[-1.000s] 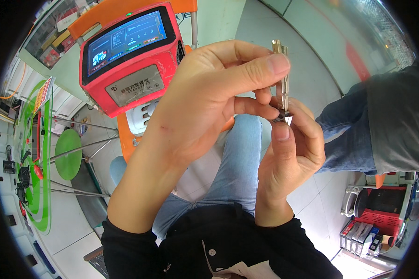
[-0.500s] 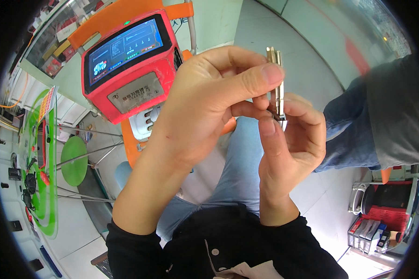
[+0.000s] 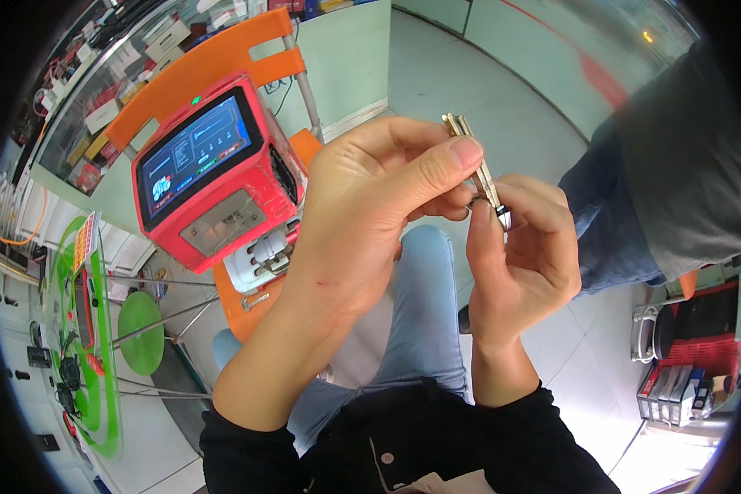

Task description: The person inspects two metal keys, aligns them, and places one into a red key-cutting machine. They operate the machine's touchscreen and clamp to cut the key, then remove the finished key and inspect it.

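Held up in front of me is a small bunch of slim metal keys (image 3: pixel 486 179), silver and brassy, lying side by side and tilted. My left hand (image 3: pixel 366 193) is closed, its thumb pressing the keys against the fingers near their upper ends. Below it my right hand (image 3: pixel 523 259) pinches the lower end between thumb and fingers, where a small dark-and-silver part shows. The fingers partly cover the bunch, and a dark ring seems to show between the two hands.
A red machine with a lit screen (image 3: pixel 198 152) sits on an orange chair (image 3: pixel 259 31), metal clamp parts in front. Green glass shelves (image 3: pixel 99 428) and a green stool (image 3: pixel 142 332) are at left. Another person's leg (image 3: pixel 609 198) stands at right, above a rack (image 3: pixel 675 395) of boxes.
The keys' upper ends have tipped to the left and come slightly lower, both hands still holding them. My view has shifted, so the red machine now appears lower and farther left.
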Action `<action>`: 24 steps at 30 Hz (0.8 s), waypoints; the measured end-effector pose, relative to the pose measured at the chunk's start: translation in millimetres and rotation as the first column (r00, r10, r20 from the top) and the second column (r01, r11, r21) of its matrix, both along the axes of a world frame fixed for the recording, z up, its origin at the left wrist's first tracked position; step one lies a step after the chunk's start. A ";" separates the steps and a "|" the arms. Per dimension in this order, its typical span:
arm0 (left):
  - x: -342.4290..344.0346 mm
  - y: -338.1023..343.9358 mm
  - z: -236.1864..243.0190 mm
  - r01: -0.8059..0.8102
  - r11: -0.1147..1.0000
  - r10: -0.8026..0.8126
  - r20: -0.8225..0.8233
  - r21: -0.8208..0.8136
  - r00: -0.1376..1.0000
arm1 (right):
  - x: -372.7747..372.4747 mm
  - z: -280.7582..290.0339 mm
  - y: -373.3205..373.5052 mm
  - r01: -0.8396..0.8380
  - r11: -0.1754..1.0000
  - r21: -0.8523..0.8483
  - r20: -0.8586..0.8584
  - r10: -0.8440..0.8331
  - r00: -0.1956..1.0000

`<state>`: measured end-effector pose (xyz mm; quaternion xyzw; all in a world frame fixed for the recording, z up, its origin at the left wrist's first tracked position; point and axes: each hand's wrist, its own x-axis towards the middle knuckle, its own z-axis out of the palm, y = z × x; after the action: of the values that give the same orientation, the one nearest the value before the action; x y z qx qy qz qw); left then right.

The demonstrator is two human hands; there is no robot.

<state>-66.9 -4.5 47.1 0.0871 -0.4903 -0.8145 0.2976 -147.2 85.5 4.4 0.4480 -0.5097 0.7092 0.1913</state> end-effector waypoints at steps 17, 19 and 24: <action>-40.9 -7.8 -1.4 -0.186 0.683 0.072 -0.188 -0.707 0.980 | -100.4 49.9 47.6 -0.098 0.897 0.432 -0.239 0.219 0.946; -45.2 -5.3 -4.1 -0.183 0.712 0.064 -0.198 -0.678 0.978 | -105.6 51.0 49.6 -0.070 0.894 0.443 -0.307 0.224 0.925; -52.9 -3.5 -7.3 -0.174 0.716 0.044 -0.204 -0.677 0.978 | -114.5 52.8 53.6 -0.060 0.888 0.457 -0.325 0.229 0.918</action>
<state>-119.8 -8.1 39.7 -0.0724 -0.7245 -0.5584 0.3976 -261.6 139.2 57.2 0.6421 -0.5752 0.4915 0.1238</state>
